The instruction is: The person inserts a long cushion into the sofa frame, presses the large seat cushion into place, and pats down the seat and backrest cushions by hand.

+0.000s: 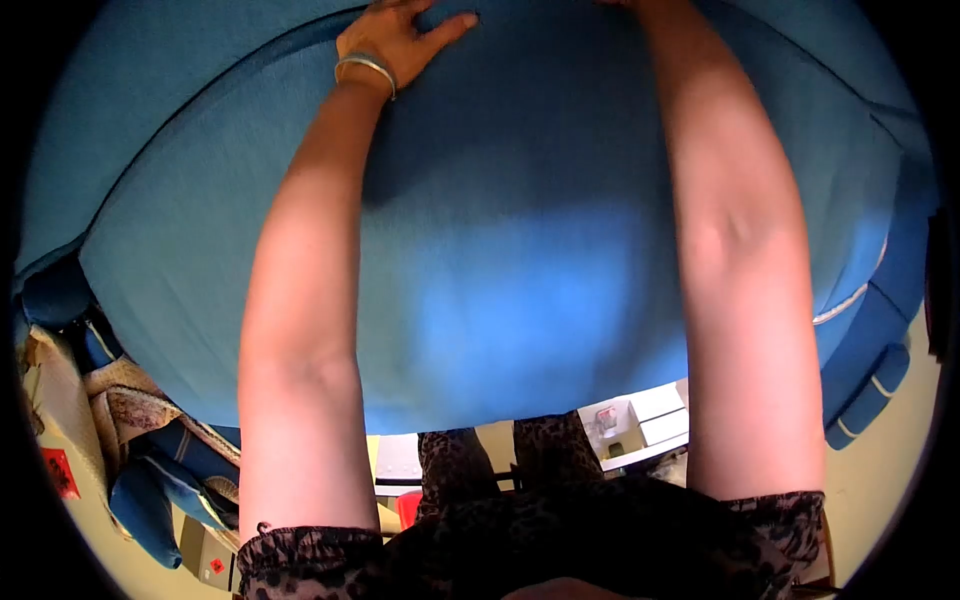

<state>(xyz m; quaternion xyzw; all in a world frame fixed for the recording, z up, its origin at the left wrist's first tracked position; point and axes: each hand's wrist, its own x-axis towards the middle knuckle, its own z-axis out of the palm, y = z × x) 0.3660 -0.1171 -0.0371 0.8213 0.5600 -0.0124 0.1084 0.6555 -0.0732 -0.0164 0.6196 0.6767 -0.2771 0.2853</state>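
Note:
A large blue fabric cushion (pixel 520 230) with dark seams fills most of the head view, a bright patch of light on its lower half. My left hand (pixel 398 42) lies on its far part near the top edge, thumb stretched away from the fingers, with the fingertips cut off by the frame. Around that wrist is a silvery bracelet (pixel 366 66). My right arm reaches over the cushion's right side. Of my right hand (pixel 618 2) only a sliver shows at the top edge, so its fingers are hidden.
Patterned cloth (pixel 130 395) and blue cushions (pixel 145 510) lie at the lower left, near a red paper (pixel 60 473). An open white drawer or box (pixel 640 430) with small items shows below the cushion. More blue upholstery (pixel 870 390) stands at the right.

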